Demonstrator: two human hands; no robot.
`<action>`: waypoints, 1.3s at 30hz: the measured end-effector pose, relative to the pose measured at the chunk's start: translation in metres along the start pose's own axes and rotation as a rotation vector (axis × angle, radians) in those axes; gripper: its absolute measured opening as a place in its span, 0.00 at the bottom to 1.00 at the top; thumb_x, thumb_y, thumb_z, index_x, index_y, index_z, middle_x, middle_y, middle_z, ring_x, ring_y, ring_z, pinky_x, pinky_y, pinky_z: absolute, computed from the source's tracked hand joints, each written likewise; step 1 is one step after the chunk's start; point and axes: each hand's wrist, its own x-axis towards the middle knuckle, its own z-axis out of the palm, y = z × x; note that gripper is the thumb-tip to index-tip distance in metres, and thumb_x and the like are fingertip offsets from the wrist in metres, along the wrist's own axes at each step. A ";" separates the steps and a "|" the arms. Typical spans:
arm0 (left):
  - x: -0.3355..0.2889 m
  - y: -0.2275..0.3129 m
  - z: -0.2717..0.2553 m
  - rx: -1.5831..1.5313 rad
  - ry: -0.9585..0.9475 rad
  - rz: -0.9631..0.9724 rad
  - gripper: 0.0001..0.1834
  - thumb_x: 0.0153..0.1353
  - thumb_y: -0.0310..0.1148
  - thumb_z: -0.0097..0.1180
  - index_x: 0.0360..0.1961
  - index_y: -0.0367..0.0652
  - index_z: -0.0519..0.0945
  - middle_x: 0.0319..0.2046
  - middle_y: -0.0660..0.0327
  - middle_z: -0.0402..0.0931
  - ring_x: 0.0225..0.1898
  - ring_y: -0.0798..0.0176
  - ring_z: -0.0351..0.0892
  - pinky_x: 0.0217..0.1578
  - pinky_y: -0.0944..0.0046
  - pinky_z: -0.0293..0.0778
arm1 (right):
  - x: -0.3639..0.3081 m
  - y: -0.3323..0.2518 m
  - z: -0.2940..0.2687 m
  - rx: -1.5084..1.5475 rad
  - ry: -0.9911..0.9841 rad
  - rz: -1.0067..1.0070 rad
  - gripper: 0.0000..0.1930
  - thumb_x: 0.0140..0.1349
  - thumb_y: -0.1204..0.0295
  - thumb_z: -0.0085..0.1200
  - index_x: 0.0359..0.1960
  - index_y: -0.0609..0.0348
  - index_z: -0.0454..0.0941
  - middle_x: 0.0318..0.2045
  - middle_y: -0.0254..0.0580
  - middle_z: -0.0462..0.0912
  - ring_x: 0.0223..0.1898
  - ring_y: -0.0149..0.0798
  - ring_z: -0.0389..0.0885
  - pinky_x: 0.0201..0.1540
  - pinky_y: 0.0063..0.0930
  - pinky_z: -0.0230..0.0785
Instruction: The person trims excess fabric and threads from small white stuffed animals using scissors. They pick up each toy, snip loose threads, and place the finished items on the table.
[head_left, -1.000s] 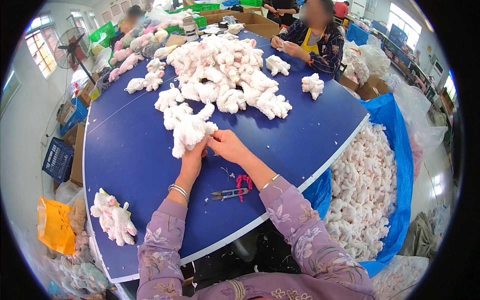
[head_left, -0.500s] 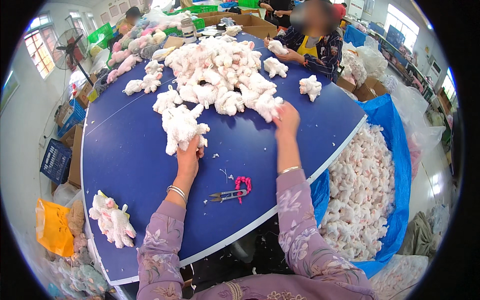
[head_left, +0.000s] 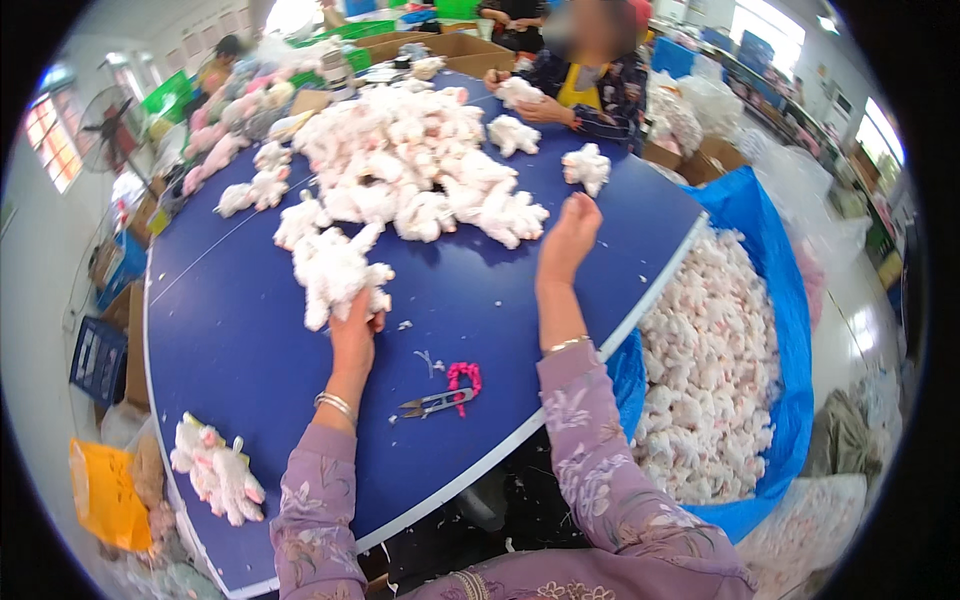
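The person's left hand (head_left: 354, 326) grasped a white plush toy (head_left: 337, 268) by its near lower end, thumb and fingers closing on the pile. The toy stood tilted over the near edge of the heap (head_left: 385, 150) on the blue worktop (head_left: 230, 330), its limbs splayed away from the wrist. The right hand (head_left: 572, 235) was released, with nothing visible in it; its loosely bent fingers reached just short of a lone plush toy (head_left: 587, 167) near the worktop's right side.

The held toy looked light and soft, likely to squash under a pinch and spring back, with fleecy pile that should grip well rather than slip. It did not seem fragile, though its small limbs would probably flop, so the plump body looked the surest place to take hold; a single limb would let it swing.

One toy was in the left hand and one before the right, with another single (head_left: 513, 135) farther back. About three made a small cluster (head_left: 268, 187) left of the heap, whose toys overlapped too much to count. At the front left lay a bunch (head_left: 216, 472), perhaps two. There was one pair of snips (head_left: 438, 403) with one pink wrapping (head_left: 466, 374), and one blue bag (head_left: 792, 330) of uncountable toys. A co-worker's hand (head_left: 545, 110) held one more.
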 end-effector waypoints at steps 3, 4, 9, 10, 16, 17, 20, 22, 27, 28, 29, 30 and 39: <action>-0.001 0.003 0.001 -0.046 -0.008 -0.011 0.14 0.65 0.39 0.52 0.41 0.37 0.74 0.26 0.61 0.74 0.20 0.71 0.67 0.20 0.71 0.61 | 0.013 0.014 -0.004 0.169 0.055 0.497 0.16 0.66 0.68 0.48 0.48 0.68 0.69 0.45 0.48 0.73 0.47 0.40 0.71 0.54 0.32 0.62; -0.002 0.004 0.006 -0.056 -0.010 -0.018 0.14 0.65 0.39 0.52 0.41 0.37 0.74 0.26 0.61 0.74 0.20 0.71 0.68 0.21 0.71 0.61 | 0.023 0.021 -0.012 0.258 0.082 0.852 0.16 0.65 0.68 0.49 0.48 0.68 0.69 0.46 0.49 0.73 0.48 0.40 0.71 0.55 0.32 0.62; -0.007 0.009 -0.001 -0.042 -0.010 -0.010 0.16 0.66 0.41 0.51 0.44 0.38 0.73 0.27 0.61 0.75 0.22 0.70 0.69 0.22 0.70 0.62 | -0.042 -0.042 0.019 0.061 -0.279 -0.046 0.13 0.64 0.68 0.51 0.45 0.64 0.73 0.40 0.46 0.78 0.41 0.43 0.77 0.44 0.33 0.70; -0.005 0.008 0.003 -0.050 -0.030 -0.022 0.16 0.66 0.41 0.51 0.44 0.38 0.72 0.28 0.61 0.75 0.22 0.70 0.69 0.22 0.70 0.63 | -0.058 -0.039 0.021 0.078 -0.562 0.058 0.10 0.63 0.69 0.52 0.41 0.61 0.76 0.33 0.46 0.80 0.35 0.44 0.79 0.40 0.33 0.71; 0.004 0.001 -0.012 -0.195 0.020 -0.040 0.19 0.66 0.42 0.52 0.51 0.41 0.71 0.38 0.61 0.77 0.37 0.66 0.79 0.37 0.66 0.76 | -0.136 -0.079 0.019 -0.033 -1.499 -0.136 0.15 0.55 0.66 0.59 0.41 0.60 0.73 0.30 0.46 0.80 0.30 0.44 0.80 0.34 0.36 0.72; 0.002 0.003 -0.009 -0.195 0.044 -0.051 0.19 0.66 0.42 0.52 0.51 0.40 0.71 0.39 0.61 0.77 0.38 0.66 0.79 0.39 0.66 0.76 | -0.138 -0.080 0.020 -0.025 -1.459 -0.139 0.15 0.56 0.67 0.59 0.42 0.60 0.73 0.30 0.45 0.80 0.29 0.44 0.80 0.34 0.34 0.72; 0.002 0.001 -0.003 -0.183 0.069 -0.023 0.20 0.67 0.41 0.51 0.53 0.39 0.70 0.40 0.61 0.77 0.38 0.66 0.79 0.39 0.66 0.77 | -0.139 -0.086 0.021 -0.002 -1.335 -0.149 0.15 0.57 0.68 0.59 0.42 0.61 0.72 0.29 0.43 0.80 0.27 0.42 0.80 0.31 0.31 0.72; 0.002 0.000 -0.003 -0.152 0.054 -0.024 0.20 0.67 0.40 0.51 0.54 0.39 0.70 0.40 0.60 0.77 0.38 0.67 0.79 0.38 0.67 0.77 | -0.146 -0.070 0.025 0.091 -1.261 -0.290 0.13 0.58 0.68 0.59 0.40 0.61 0.72 0.28 0.44 0.80 0.25 0.42 0.79 0.30 0.31 0.71; -0.001 0.001 -0.001 -0.018 0.052 -0.072 0.17 0.66 0.41 0.52 0.50 0.40 0.72 0.35 0.62 0.77 0.32 0.70 0.78 0.30 0.72 0.74 | -0.148 -0.071 0.025 0.077 -1.264 -0.069 0.10 0.61 0.67 0.57 0.34 0.61 0.72 0.24 0.45 0.80 0.23 0.44 0.79 0.29 0.33 0.71; -0.002 0.001 -0.001 0.027 0.047 -0.090 0.17 0.66 0.41 0.52 0.48 0.40 0.72 0.33 0.62 0.77 0.29 0.71 0.77 0.27 0.73 0.72 | -0.148 -0.068 0.026 0.056 -1.263 -0.019 0.10 0.61 0.67 0.56 0.33 0.61 0.72 0.23 0.46 0.80 0.23 0.44 0.80 0.28 0.33 0.71; -0.002 0.002 -0.002 0.030 0.015 -0.069 0.15 0.66 0.40 0.52 0.47 0.40 0.72 0.31 0.62 0.76 0.27 0.71 0.75 0.25 0.73 0.69 | -0.144 -0.069 0.028 0.033 -1.260 0.029 0.11 0.62 0.66 0.56 0.32 0.61 0.72 0.23 0.46 0.80 0.23 0.44 0.80 0.28 0.33 0.71; -0.002 0.002 -0.004 0.032 -0.016 -0.050 0.14 0.66 0.39 0.53 0.45 0.39 0.73 0.28 0.63 0.75 0.24 0.71 0.73 0.23 0.73 0.66 | -0.136 -0.067 0.028 -0.027 -1.195 -0.040 0.11 0.62 0.67 0.55 0.32 0.62 0.72 0.23 0.47 0.80 0.23 0.44 0.80 0.28 0.33 0.71; -0.001 0.006 0.010 -0.019 -0.042 -0.012 0.13 0.64 0.38 0.55 0.39 0.39 0.73 0.24 0.61 0.73 0.19 0.71 0.67 0.20 0.71 0.62 | 0.071 0.024 -0.008 -0.066 -0.296 0.658 0.17 0.60 0.61 0.51 0.44 0.60 0.76 0.34 0.35 0.79 0.35 0.32 0.77 0.38 0.33 0.69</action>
